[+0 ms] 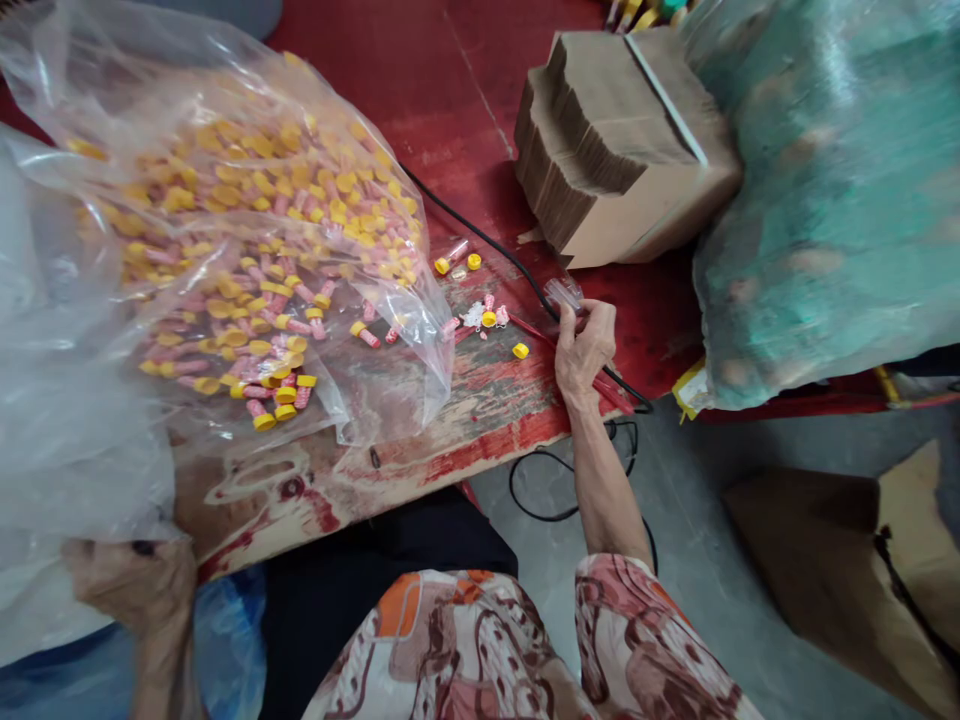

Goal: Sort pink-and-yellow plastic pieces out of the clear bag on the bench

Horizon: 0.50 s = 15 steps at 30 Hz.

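Note:
A large clear plastic bag (225,250) lies on the worn red table (465,410), holding many small pink bottles with yellow caps (262,330). My left hand (139,585) grips the bag's lower edge at the table's near left corner. My right hand (589,345) rests near the table's right edge, fingers closed around a small clear plastic piece (564,293). A few loose yellow caps (519,351) and pink bottles (480,318) lie on the table just left of that hand. Red sticks (615,392) lie under the right hand.
A black cable (480,240) runs across the table and loops down over its edge. A stack of folded cardboard (622,150) stands at the back right. A big teal wrapped bundle (832,200) fills the right side. A brown carton (862,570) sits on the grey floor.

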Motion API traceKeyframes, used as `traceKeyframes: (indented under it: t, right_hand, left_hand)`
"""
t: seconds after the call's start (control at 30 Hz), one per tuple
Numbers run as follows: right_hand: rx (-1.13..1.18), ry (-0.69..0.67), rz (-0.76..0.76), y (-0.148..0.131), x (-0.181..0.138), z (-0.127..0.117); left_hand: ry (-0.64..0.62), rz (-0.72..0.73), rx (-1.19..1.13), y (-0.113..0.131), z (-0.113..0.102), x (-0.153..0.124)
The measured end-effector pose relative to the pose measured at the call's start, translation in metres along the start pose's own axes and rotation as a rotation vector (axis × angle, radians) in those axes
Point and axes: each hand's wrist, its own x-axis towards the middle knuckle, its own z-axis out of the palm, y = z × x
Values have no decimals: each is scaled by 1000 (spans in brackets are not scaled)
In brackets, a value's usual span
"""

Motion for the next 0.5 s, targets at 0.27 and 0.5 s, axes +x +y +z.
traceKeyframes:
  t: [0.27,0.5]
  right_hand:
    - [39,50,30,5,-1,5]
    - [105,101,94,7,2,6]
  left_hand:
    - [-13,-57,-29,15,-3,-3]
    - [4,-115,14,12,0,-4]
